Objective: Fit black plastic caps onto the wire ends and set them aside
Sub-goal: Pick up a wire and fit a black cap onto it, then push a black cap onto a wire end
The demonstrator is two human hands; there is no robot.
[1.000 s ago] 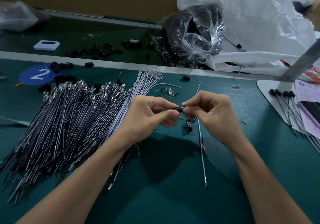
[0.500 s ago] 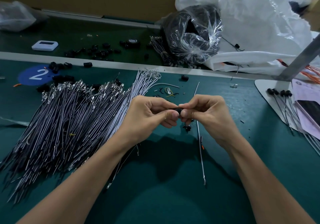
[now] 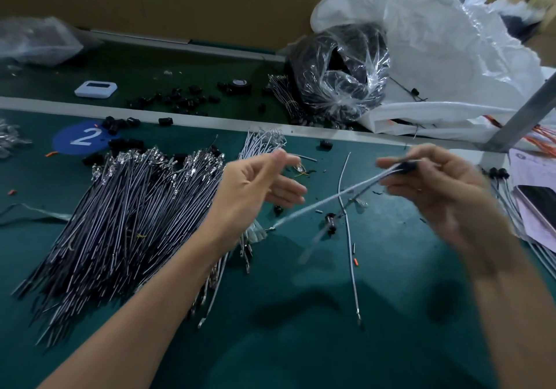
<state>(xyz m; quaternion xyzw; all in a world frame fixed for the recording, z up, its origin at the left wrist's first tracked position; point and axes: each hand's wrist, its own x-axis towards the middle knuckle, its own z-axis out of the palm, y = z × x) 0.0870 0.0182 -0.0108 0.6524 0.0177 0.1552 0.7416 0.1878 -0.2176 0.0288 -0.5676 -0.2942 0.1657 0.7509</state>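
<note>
Right hand (image 3: 442, 196) grip pinched on black cap (image 3: 406, 166) of one grey wire (image 3: 325, 204), held above surface (image 3: 391, 268) near right edge; left hand (image 3: 252, 190) grip apart, empty. Wire looks light, thin, springy: hold just behind cap. One loose wire (image 3: 349, 238) mid-surface; uncapped pile (image 3: 135, 217) at left, uncountable; at least two finished ones (image 3: 499, 174) at right edge.

left grip (image 3: 258, 187) hovers palm inward, fingers loosely spread, holding nothing. right grip (image 3: 436, 190), blurred and well apart from it, is raised and pinches the black-capped end of a thin grey wire (image 3: 304, 214).
</note>
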